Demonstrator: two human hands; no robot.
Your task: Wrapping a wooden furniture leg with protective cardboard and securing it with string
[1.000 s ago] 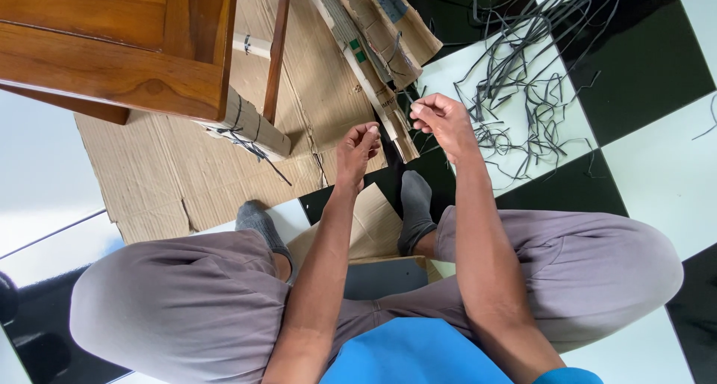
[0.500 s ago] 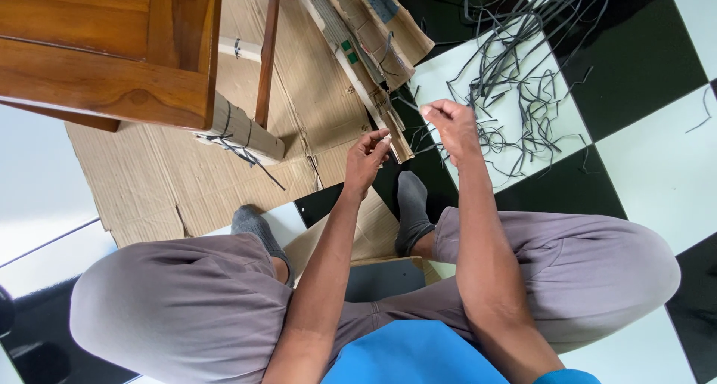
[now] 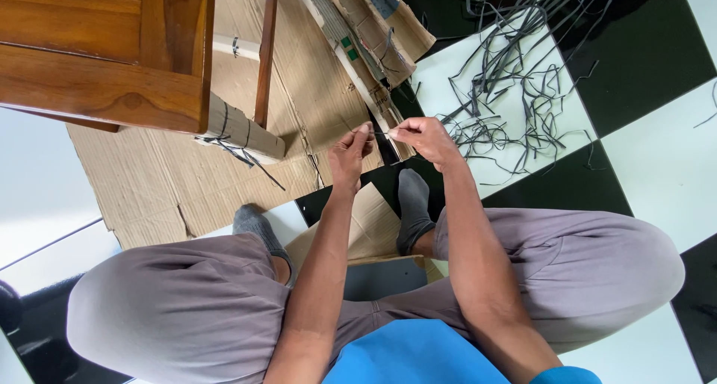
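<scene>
Head view, looking down at a seated person, legs crossed, grey trousers, grey socks.

Left hand (image 3: 349, 154): raised over the flattened brown corrugated cardboard sheet (image 3: 172, 175), thumb and forefinger pinched shut on one end of a thin dark grey strip (image 3: 379, 133). Right hand (image 3: 423, 139): just beside the left, fingertips nearly touching it, grip closed on the other end of the same strip. Only a short length of strip shows, running approx. level between the two pinches; the rest is hidden by the fingers.

Strip position: held in the air between both hands, above the edge where the cardboard sheet meets the black-and-white chequered tile floor (image 3: 657, 167), just ahead of the right foot.

Surroundings:
- Loose tangle of long dark grey strips (image 3: 515, 70) on the floor, near and to the right of the right hand, not touching it.
- Folded brown cardboard pieces w/ green printed marks (image 3: 358, 40) lying on the sheet, beyond the hands.
- Brown varnished wooden furniture piece (image 3: 104, 48), upper left, standing on the sheet.
- Furniture leg wrapped in brown cardboard bound w/ dark strips (image 3: 239, 130), strip ends loose on the sheet, well apart from the left hand.
- Small cardboard offcut (image 3: 370, 220) between the feet.
</scene>
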